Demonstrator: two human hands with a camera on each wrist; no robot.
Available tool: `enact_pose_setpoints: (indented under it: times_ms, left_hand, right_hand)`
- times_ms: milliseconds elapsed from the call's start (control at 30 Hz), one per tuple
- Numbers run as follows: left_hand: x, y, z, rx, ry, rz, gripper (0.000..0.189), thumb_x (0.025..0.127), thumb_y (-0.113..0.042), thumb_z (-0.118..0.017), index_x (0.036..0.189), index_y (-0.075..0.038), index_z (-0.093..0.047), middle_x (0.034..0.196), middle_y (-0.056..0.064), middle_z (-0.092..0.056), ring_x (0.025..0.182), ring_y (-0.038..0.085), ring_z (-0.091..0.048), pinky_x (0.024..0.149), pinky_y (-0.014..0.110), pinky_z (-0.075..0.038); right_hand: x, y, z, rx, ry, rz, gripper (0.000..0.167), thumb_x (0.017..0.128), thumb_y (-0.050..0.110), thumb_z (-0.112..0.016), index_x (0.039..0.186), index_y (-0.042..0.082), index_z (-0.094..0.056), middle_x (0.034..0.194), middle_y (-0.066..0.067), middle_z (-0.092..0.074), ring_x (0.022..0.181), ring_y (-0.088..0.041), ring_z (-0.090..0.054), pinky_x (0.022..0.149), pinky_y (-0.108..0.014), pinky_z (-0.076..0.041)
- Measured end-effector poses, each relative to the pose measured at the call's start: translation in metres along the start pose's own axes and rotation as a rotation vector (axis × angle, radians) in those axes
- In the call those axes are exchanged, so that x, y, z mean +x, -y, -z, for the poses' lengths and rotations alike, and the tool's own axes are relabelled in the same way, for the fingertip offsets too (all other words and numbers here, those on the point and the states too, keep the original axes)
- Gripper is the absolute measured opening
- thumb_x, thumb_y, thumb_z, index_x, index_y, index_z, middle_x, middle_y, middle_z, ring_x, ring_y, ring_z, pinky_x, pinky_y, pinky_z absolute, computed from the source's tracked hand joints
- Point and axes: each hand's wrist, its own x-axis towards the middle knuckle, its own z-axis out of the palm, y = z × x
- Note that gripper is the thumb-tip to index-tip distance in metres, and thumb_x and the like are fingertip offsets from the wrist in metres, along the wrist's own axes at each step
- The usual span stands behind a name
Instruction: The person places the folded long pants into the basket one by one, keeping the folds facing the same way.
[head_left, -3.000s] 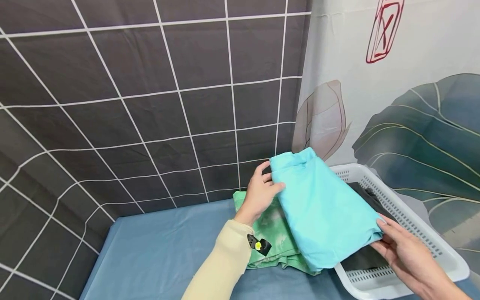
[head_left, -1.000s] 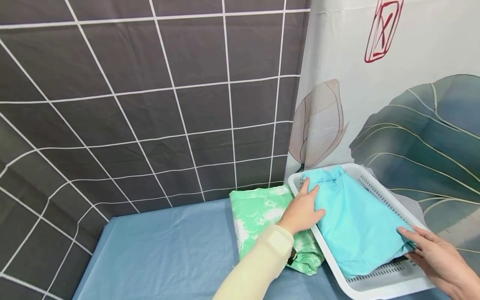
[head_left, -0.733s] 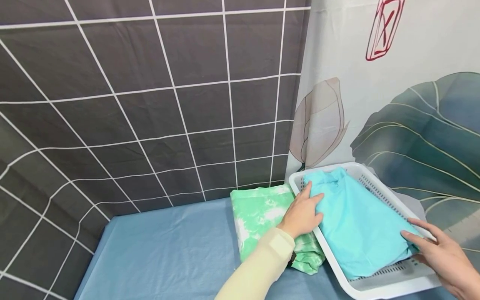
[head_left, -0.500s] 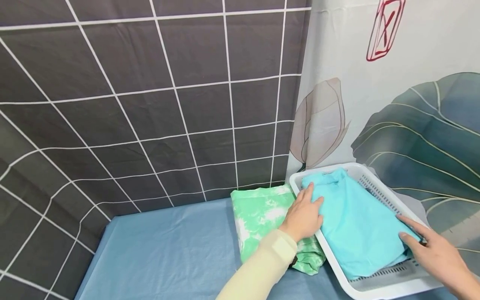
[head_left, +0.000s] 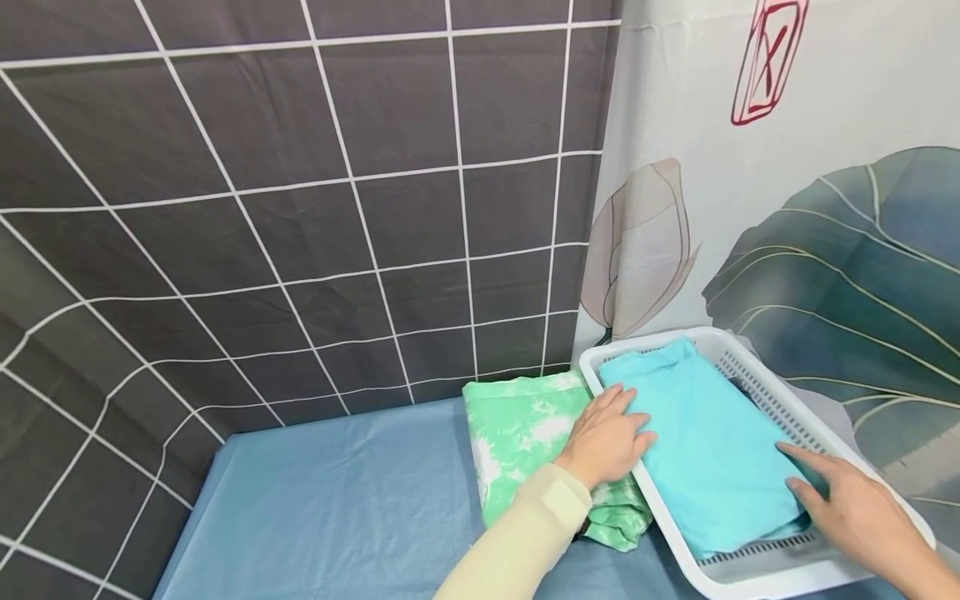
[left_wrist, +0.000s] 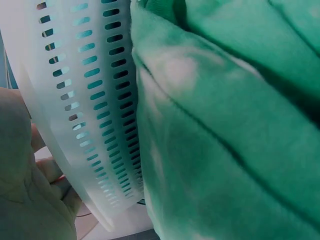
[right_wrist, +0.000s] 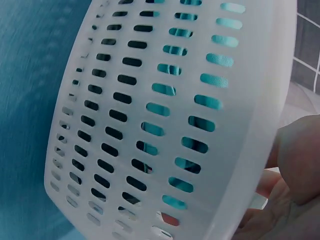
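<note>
In the head view, the turquoise cloth [head_left: 708, 450] lies folded inside the white basket [head_left: 780, 583] on the counter [head_left: 337, 500]. The left hand [head_left: 603, 437] reaches over the near rim, fingers loosely spread at the cloth's edge; the right hand [head_left: 855, 508] has thumb and forefinger apart at the opposite corner. A careless push from either side could probably ruck the folds, and the left sleeve [head_left: 517, 533], lying across the green cloth [head_left: 517, 425], might drag it.

In the left wrist view, the green cloth sits against the slotted wall, so a shifting basket could crumple it. The fingertips are hidden beyond the rim.

In the right wrist view, the rim also hides the fingertips; whether they pinch anything, I cannot tell. Catching the rim could tip the basket.
</note>
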Motion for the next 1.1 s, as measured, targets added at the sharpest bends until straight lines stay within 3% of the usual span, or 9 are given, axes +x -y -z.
enact_pose_setpoints:
  times_ms: [167, 267, 333, 467, 567, 667, 833, 1033, 1100]
  left_hand:
    - [-0.004, 0.003, 0.000, -0.043, -0.001, 0.014, 0.044, 0.107, -0.052, -0.036, 0.139, -0.035, -0.060, 0.160, -0.008, -0.035, 0.150, 0.010, -0.023, 0.122, 0.041, -0.016]
    - [-0.006, 0.006, 0.001, -0.054, -0.004, 0.011, 0.045, 0.107, -0.053, -0.035, 0.140, -0.035, -0.060, 0.160, -0.008, -0.035, 0.150, 0.009, -0.023, 0.122, 0.047, -0.017]
    - [-0.007, 0.008, 0.002, -0.061, -0.015, 0.002, 0.046, 0.107, -0.053, -0.035, 0.141, -0.034, -0.059, 0.161, -0.007, -0.034, 0.150, 0.010, -0.022, 0.121, 0.050, -0.018]
    - [-0.008, 0.013, 0.005, -0.092, -0.059, -0.005, 0.047, 0.107, -0.051, -0.035, 0.144, -0.030, -0.057, 0.162, -0.004, -0.033, 0.150, 0.011, -0.023, 0.119, 0.052, -0.021]
    - [-0.011, 0.020, 0.008, -0.145, -0.112, 0.005, 0.046, 0.108, -0.048, -0.038, 0.143, -0.027, -0.057, 0.161, -0.002, -0.034, 0.149, 0.012, -0.026, 0.118, 0.052, -0.022]
    - [-0.015, 0.028, 0.011, -0.214, -0.177, 0.023, 0.044, 0.107, -0.044, -0.042, 0.142, -0.023, -0.058, 0.158, 0.001, -0.039, 0.146, 0.014, -0.033, 0.116, 0.050, -0.024]
    - [-0.021, 0.040, 0.019, -0.297, -0.261, 0.067, 0.042, 0.106, -0.040, -0.047, 0.139, -0.019, -0.060, 0.150, 0.003, -0.049, 0.141, 0.013, -0.040, 0.112, 0.046, -0.026]
    - [-0.031, 0.057, 0.032, -0.355, -0.300, 0.130, 0.041, 0.105, -0.037, -0.050, 0.139, -0.017, -0.059, 0.149, 0.004, -0.049, 0.139, 0.015, -0.041, 0.114, 0.048, -0.023]
    - [-0.035, 0.064, 0.036, -0.365, -0.313, 0.159, 0.041, 0.105, -0.037, -0.050, 0.140, -0.018, -0.059, 0.149, 0.003, -0.048, 0.139, 0.017, -0.042, 0.114, 0.048, -0.022]
  right_hand:
    - [0.002, 0.001, -0.002, -0.022, 0.040, -0.015, 0.052, 0.090, 0.016, -0.072, 0.130, -0.011, -0.054, 0.116, -0.045, -0.055, 0.087, -0.055, -0.062, 0.066, -0.061, -0.047]
    - [0.002, 0.000, -0.004, -0.037, 0.036, -0.012, 0.051, 0.090, 0.015, -0.072, 0.129, -0.011, -0.053, 0.114, -0.045, -0.056, 0.085, -0.055, -0.062, 0.065, -0.061, -0.047]
    - [0.001, 0.001, -0.006, -0.045, 0.015, -0.011, 0.050, 0.089, 0.013, -0.072, 0.129, -0.011, -0.054, 0.116, -0.045, -0.054, 0.092, -0.059, -0.059, 0.070, -0.065, -0.046]
    - [-0.004, 0.009, -0.009, -0.040, -0.115, 0.046, 0.048, 0.085, 0.008, -0.074, 0.124, -0.013, -0.057, 0.121, -0.046, -0.051, 0.106, -0.064, -0.050, 0.085, -0.072, -0.040]
    - [-0.011, 0.020, -0.009, 0.003, -0.245, 0.128, 0.044, 0.083, 0.002, -0.074, 0.122, -0.012, -0.059, 0.123, -0.046, -0.051, 0.110, -0.063, -0.047, 0.095, -0.072, -0.033]
    - [-0.018, 0.033, -0.006, 0.057, -0.321, 0.184, 0.042, 0.085, 0.000, -0.072, 0.124, -0.009, -0.059, 0.125, -0.043, -0.052, 0.113, -0.060, -0.047, 0.105, -0.069, -0.026]
    - [-0.028, 0.056, 0.000, 0.106, -0.331, 0.265, 0.037, 0.091, 0.001, -0.068, 0.126, -0.006, -0.059, 0.125, -0.037, -0.056, 0.112, -0.055, -0.048, 0.102, -0.067, -0.028]
    - [-0.038, 0.082, 0.000, 0.153, -0.296, 0.312, 0.040, 0.090, 0.002, -0.071, 0.128, -0.001, -0.060, 0.126, -0.031, -0.059, 0.112, -0.050, -0.051, 0.095, -0.062, -0.033]
    - [-0.040, 0.089, -0.003, 0.181, -0.332, 0.369, 0.041, 0.088, 0.001, -0.072, 0.128, 0.001, -0.061, 0.125, -0.028, -0.060, 0.111, -0.046, -0.052, 0.107, -0.050, -0.031]
